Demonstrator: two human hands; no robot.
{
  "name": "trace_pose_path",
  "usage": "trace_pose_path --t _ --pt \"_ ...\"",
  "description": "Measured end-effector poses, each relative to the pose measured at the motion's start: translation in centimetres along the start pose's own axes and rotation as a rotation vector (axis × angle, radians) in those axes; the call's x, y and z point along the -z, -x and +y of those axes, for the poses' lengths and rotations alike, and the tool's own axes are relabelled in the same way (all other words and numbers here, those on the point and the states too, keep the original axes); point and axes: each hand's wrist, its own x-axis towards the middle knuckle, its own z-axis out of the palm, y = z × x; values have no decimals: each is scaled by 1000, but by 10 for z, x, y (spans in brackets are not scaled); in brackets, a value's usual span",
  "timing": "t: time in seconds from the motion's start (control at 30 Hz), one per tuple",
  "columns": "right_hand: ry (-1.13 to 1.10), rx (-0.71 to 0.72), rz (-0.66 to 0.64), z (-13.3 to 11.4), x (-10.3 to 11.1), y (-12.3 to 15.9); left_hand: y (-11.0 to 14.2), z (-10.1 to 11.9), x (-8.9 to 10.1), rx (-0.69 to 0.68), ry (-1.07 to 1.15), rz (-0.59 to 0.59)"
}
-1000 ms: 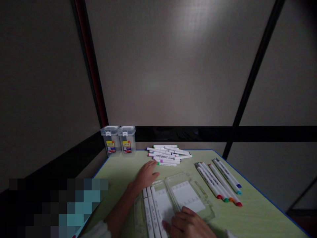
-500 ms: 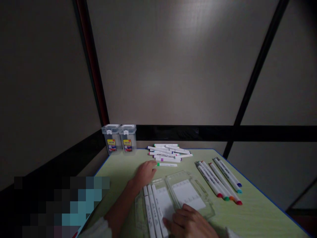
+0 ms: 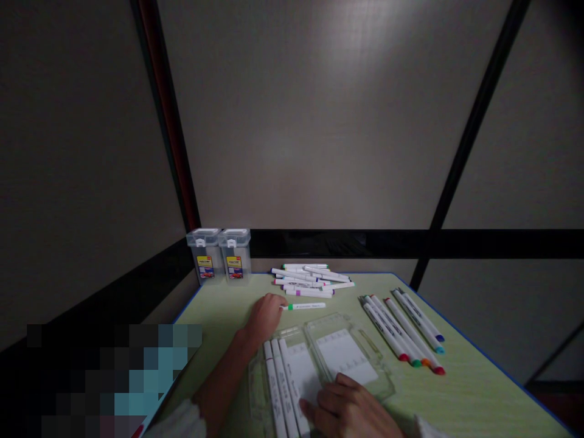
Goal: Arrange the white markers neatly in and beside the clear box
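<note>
My left hand (image 3: 263, 319) reaches over the green table (image 3: 456, 395) and its fingertips pinch the green-capped end of a white marker (image 3: 305, 306), which lies a little nearer than the pile of markers (image 3: 310, 281). An open clear plastic case (image 3: 319, 365) lies in front of me, with three white markers (image 3: 280, 392) in its left half. My right hand (image 3: 349, 410) rests on the near part of that case, fingers curled and pressing it down.
Two clear lidded boxes (image 3: 221, 254) with yellow labels stand at the far left corner. A row of several markers (image 3: 404, 331) with coloured caps lies to the right. Dark wall panels and frame bars close in behind the table.
My left hand has closed on the green-capped marker and drawn it slightly toward me, away from the pile. My right hand has stayed on the case.
</note>
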Motion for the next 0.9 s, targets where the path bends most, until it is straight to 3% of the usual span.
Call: trace_pose_path --t 0.17,0.9 --pt "-48 -13 -20 0 1 0 0 3 5 21 32 -10" --pt "-97 -48 -126 -1 8 0 3 -2 3 -139 85 -24"
